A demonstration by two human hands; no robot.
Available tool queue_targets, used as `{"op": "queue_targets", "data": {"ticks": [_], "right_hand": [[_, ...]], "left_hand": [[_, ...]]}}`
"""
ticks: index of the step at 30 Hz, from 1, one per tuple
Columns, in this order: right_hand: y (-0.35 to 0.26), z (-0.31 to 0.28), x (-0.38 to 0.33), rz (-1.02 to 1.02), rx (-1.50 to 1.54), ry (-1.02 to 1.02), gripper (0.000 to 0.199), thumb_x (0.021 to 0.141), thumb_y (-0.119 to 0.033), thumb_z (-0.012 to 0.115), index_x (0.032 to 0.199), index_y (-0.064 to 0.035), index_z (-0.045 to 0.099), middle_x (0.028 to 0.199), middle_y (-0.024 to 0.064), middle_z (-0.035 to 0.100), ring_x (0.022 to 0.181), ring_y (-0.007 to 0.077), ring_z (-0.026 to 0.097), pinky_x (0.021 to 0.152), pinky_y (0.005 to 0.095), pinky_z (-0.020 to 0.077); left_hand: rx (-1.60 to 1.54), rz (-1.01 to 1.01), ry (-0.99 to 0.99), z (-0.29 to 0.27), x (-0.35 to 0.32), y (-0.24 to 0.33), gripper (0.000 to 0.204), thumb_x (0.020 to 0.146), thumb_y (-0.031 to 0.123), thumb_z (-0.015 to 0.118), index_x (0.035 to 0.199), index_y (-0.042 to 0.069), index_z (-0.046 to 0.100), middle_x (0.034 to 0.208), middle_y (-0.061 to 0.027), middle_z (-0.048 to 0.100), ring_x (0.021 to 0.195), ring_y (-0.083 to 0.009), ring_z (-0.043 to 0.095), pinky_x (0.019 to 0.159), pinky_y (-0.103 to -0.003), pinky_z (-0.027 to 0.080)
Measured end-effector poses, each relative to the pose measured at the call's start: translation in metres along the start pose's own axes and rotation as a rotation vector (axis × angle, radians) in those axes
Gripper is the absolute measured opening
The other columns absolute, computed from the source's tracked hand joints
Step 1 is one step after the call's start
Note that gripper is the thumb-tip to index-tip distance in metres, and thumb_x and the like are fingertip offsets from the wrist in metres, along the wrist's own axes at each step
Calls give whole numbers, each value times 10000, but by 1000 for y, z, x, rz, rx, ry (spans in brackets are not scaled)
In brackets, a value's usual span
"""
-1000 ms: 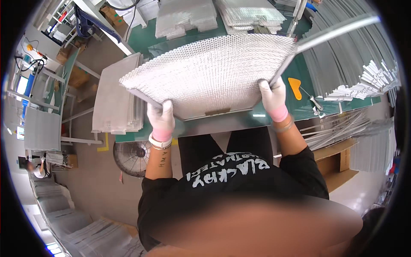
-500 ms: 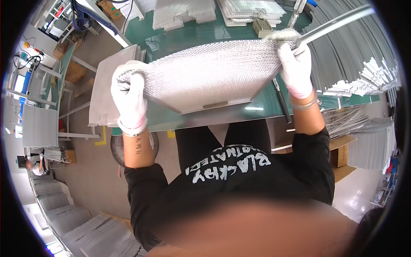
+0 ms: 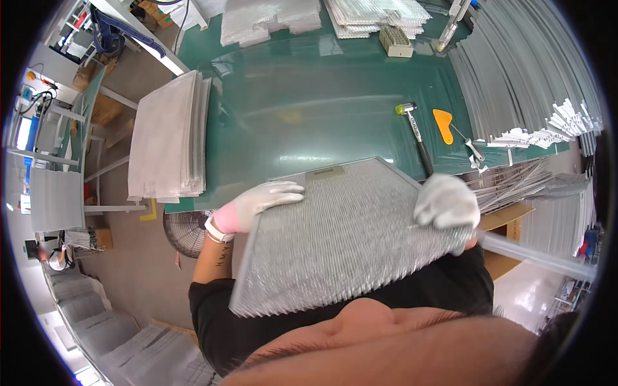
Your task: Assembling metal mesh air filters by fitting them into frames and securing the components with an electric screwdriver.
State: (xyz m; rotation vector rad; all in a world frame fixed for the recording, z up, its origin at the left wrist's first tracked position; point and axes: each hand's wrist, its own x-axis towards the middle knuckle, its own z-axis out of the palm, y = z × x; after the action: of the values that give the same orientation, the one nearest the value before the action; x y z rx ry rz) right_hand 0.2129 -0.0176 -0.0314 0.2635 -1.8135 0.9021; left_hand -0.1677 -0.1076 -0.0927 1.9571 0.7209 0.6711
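Note:
A silver mesh filter panel [image 3: 341, 225] slants between the green table's front edge and my body. Thin metal framing runs along its far and left sides, while the corrugated near edge shows bare. My left hand [image 3: 267, 198], in a white glove, lies with straight fingers over the panel's far left corner; its thumb is hidden. On the right side, my gloved right hand [image 3: 446, 202] is closed around the panel's edge, slightly blurred. From under that hand a loose metal frame strip [image 3: 541, 254] sticks out to the right.
On the green table [image 3: 270, 116] lie a hammer [image 3: 417, 138], an orange scraper [image 3: 443, 125] and a screwdriver-like tool [image 3: 473, 148]. Mesh sheets [image 3: 164, 135] are stacked at left, more [image 3: 270, 20] at the back. Long metal strips [image 3: 528, 77] fill the right. A fan [image 3: 183, 231] stands below.
The panel has come down and tilted toward my body, its strip swinging from upper right to lower right. My left hand's fingers have straightened from their grip. The hammer and scraper are now uncovered.

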Motion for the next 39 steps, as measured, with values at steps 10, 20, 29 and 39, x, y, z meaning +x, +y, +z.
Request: {"op": "queue_targets", "data": {"ticks": [10,20,29,39], "right_hand": [[-50,8,-35,294,-151,-93,177,795,-210,617,724,-60,557,891,126,716,764,315,675,689,442,530],[-38,23,-46,166,-138,92,263,783,-293,657,757,-58,543,894,142,693,754,326,663,666,441,528],[-23,30,-30,75,-178,158,439,986,-502,515,890,-75,487,794,116,647,665,246,616,602,391,486],[30,-1,30,387,-268,310,102,901,-115,598,882,-18,622,769,84,647,721,201,628,662,315,500]], "left_hand": [[620,-219,-129,-6,13,-32,444,782,108,655,1221,62,603,1195,-152,626,1152,-339,571,1001,-431,443],[54,-220,-287,-23,53,-49,505,982,339,546,1392,47,503,1447,-168,484,1368,-308,417,1153,-423,307],[218,-210,-342,19,144,-61,602,1017,473,449,1404,15,497,1467,-181,480,1377,-321,419,1144,-414,333],[-12,724,49,-71,18,71,533,824,435,771,964,-45,587,878,-173,615,830,-321,645,711,-429,523]]}}
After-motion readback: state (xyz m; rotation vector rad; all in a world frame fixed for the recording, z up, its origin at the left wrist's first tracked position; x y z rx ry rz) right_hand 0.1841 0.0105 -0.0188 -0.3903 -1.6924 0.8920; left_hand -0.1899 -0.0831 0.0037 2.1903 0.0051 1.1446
